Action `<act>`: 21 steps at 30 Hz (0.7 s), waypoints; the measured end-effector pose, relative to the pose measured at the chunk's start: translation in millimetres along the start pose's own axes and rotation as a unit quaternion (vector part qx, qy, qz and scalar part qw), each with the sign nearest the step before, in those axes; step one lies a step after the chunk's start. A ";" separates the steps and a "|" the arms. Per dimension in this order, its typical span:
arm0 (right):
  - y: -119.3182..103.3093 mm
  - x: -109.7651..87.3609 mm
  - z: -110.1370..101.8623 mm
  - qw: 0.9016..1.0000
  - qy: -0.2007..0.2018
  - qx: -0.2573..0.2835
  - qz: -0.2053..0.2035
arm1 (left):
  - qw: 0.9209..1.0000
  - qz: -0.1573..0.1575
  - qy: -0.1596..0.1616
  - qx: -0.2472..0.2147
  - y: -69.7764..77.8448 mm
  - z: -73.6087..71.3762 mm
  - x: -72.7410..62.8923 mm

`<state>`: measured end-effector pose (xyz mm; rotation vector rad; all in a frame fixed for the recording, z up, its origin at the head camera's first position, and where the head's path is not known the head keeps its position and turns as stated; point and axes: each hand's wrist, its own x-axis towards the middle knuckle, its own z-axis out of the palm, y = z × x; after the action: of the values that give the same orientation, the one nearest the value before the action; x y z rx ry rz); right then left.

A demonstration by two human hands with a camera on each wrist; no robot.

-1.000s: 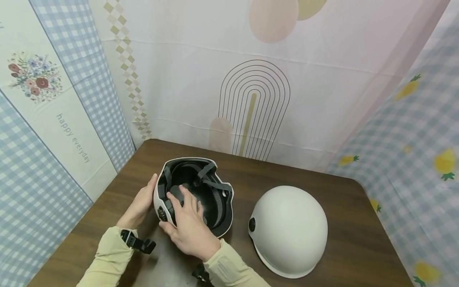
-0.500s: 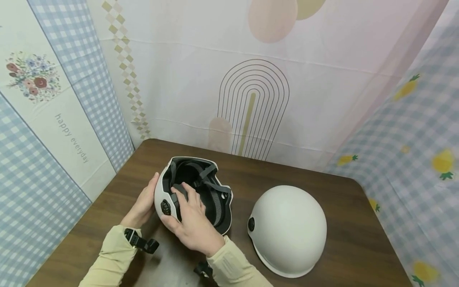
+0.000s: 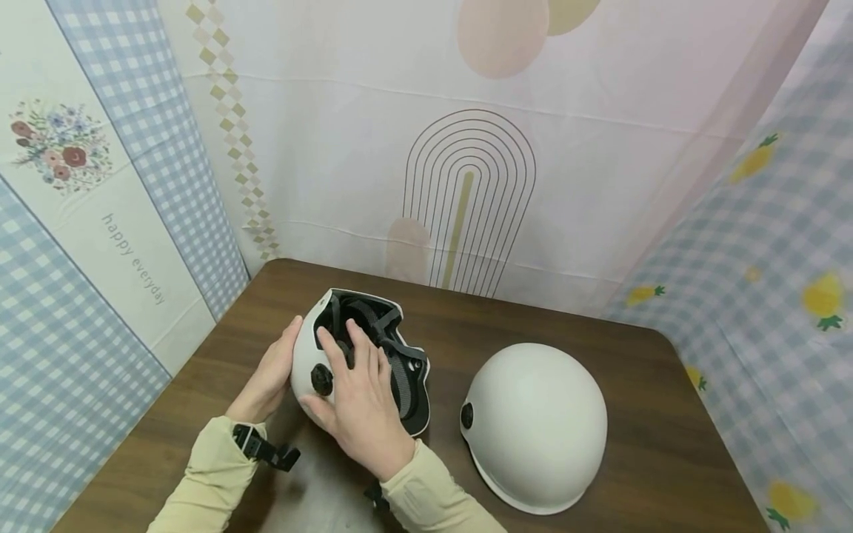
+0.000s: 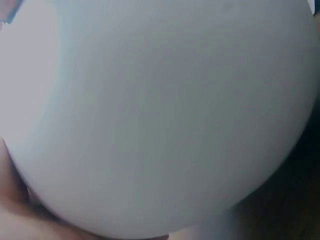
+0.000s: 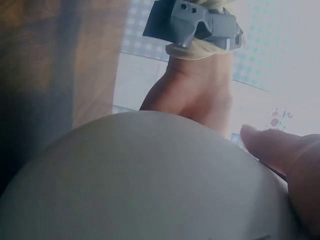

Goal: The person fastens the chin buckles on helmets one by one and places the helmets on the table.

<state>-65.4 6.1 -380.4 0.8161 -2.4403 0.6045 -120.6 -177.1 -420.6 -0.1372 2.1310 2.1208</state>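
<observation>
In the head view, a white helmet (image 3: 308, 352) with a dark padded inside and dark straps is tilted, its opening facing up and right. My left hand (image 3: 269, 374) lies along its left side, fingers straight against the shell. My right hand (image 3: 363, 400) reaches over the near rim, fingers inside the opening and thumb on the outer shell next to a round black knob (image 3: 322, 379). In the left wrist view the white shell (image 4: 150, 120) fills most of the picture. The right wrist view shows the shell (image 5: 145, 175) below the left wrist.
A second white helmet (image 3: 536, 429) stands dome up on the right of the brown wooden table (image 3: 640, 414), with a black knob on its left side. Patterned cloths (image 3: 320, 148) hang behind and at both sides of the table.
The held helmet has turned so that its opening faces more to the right and more of its outer shell and black knob shows. Both hands have moved slightly with it.
</observation>
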 end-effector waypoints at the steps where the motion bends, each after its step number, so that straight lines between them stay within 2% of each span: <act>1: 1.0 0.5 -0.3 1.000 0.004 -0.002 -0.003 | 1.000 -0.003 -0.003 0.002 1.5 1.0 -0.3; 6: 5.4 2.2 -1.5 1.000 0.023 0.008 -0.003 | 1.000 -0.003 -0.004 0.010 9.2 4.6 -2.4; 12: 7.7 3.0 -1.8 0.999 0.031 0.044 -0.001 | 0.999 0.011 0.020 0.044 15.3 4.3 -1.9; 14: 8.8 3.6 -2.4 0.998 0.043 0.044 -0.005 | 0.999 0.016 0.024 0.042 16.2 4.0 -2.3; 18: 11.9 4.7 -4.2 0.996 0.069 0.052 -0.007 | 0.999 0.032 0.021 0.039 18.5 4.4 -4.4; 21: 13.5 5.2 -5.6 0.995 0.073 0.069 -0.001 | 0.998 0.041 0.016 0.047 19.5 4.6 -5.9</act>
<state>-76.0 16.7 -376.4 0.7990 -2.2841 0.8111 -117.6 -172.6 -400.4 -0.0745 2.2887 2.0690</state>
